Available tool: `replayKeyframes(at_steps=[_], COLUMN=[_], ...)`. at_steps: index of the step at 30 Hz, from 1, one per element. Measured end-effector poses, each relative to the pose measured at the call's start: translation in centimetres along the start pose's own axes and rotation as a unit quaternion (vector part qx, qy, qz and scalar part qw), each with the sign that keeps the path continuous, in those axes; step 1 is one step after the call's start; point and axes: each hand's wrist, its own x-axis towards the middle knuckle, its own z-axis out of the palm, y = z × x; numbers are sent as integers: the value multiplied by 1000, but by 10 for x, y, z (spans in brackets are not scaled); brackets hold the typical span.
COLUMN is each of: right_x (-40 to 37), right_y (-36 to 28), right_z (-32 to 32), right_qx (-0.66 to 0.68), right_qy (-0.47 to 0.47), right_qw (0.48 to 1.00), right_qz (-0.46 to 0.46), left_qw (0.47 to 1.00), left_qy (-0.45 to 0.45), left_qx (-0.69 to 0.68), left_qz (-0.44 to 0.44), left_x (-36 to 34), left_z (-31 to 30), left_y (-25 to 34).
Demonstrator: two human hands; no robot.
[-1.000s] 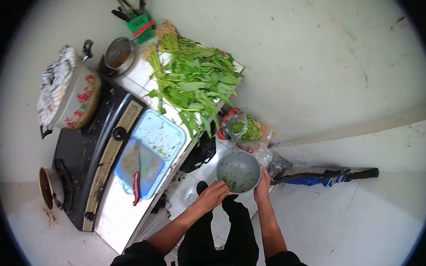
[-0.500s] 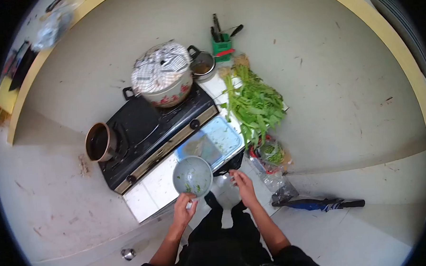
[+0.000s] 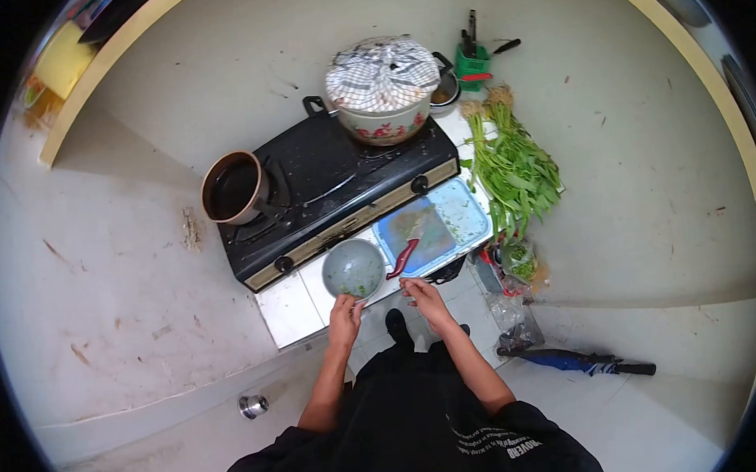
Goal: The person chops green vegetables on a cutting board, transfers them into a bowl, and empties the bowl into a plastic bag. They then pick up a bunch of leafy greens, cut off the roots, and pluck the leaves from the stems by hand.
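Note:
A grey bowl (image 3: 353,267) with a few green leaf bits inside is at the front edge of the white tiled counter. My left hand (image 3: 344,315) grips its near rim, fingers closed. To the right, my right hand (image 3: 425,301) is in front of the counter with its fingers curled together; whatever is in them, if anything, is hidden. Just beyond those fingertips a knife with a red handle (image 3: 403,258) lies on the blue tray (image 3: 469,200), which carries green scraps.
Behind stands a black two-burner stove (image 3: 308,188) with a brown saucepan (image 3: 234,188) and a cloth-topped floral pot (image 3: 383,122). Leafy greens (image 3: 518,166) lie on the right, near a green knife holder (image 3: 472,64). Bags (image 3: 518,264) and a folded umbrella (image 3: 569,362) are lower right.
The view has shifted, so the stove and counter appear further right. The bowl has moved left away from the tray, and the red knife handle now shows. My left hand stays on the rim.

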Motion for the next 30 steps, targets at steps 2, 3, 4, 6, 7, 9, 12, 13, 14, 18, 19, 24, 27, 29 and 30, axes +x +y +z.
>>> replayKeyframes(at_steps=[2, 3, 4, 6, 7, 9, 12, 13, 14, 18, 19, 24, 27, 29, 30], right_x=[3, 4, 6, 8, 11, 17, 21, 22, 22, 19, 18, 25, 38, 52, 61], right_y=[3, 5, 6, 12, 15, 16, 12, 13, 13, 11, 9, -5, -22, -27, -33], right_z=[19, 28, 34, 40, 41, 40, 34, 33, 31, 21, 18, -14, -47, -77, -94], right_qx=[-32, -37, -43, -69, -82, -91, -73, -65, -56, -28, -23, -16, 1, 24, 27], right_qy=[-24, -35, -46, -54, -55, -53, -38, -32, -26, -13, -10, 13, 45, 75, 88], right_qw=[999, 999, 998, 996, 995, 994, 997, 997, 998, 999, 999, 999, 999, 997, 996], right_qz=[-1, 2, 6, 17, 18, 16, 9, 6, 3, 19, 21, 27, 25, 17, 11], left_qw=[1000, 1000, 1000, 1000, 1000, 1000, 1000, 999, 999, 996, 996, 990, 979, 962, 958], left_qy=[-6, -6, -8, -14, -15, -11, -21, -25, -31, -23, -19, -27, -94, -136, -133], left_qx=[-7, 14, 9, -3, 3, 9, 2, -5, 19, 85, 85, 133, 132, 150, 171], left_qz=[-5, 14, 10, 3, -10, -3, -13, -20, -16, 15, 9, -21, -126, -183, -189], left_x=[0, 0, -2, -4, -4, -2, -2, 0, 0, 4, 5, 9, 18, 26, 30], left_z=[6, 7, 8, 9, 8, 6, 6, 8, 9, 9, 11, 13, 8, -1, -4], left_y=[-9, -13, -17, -20, -18, -19, -24, -25, -27, -28, -28, -19, -2, 20, 25])
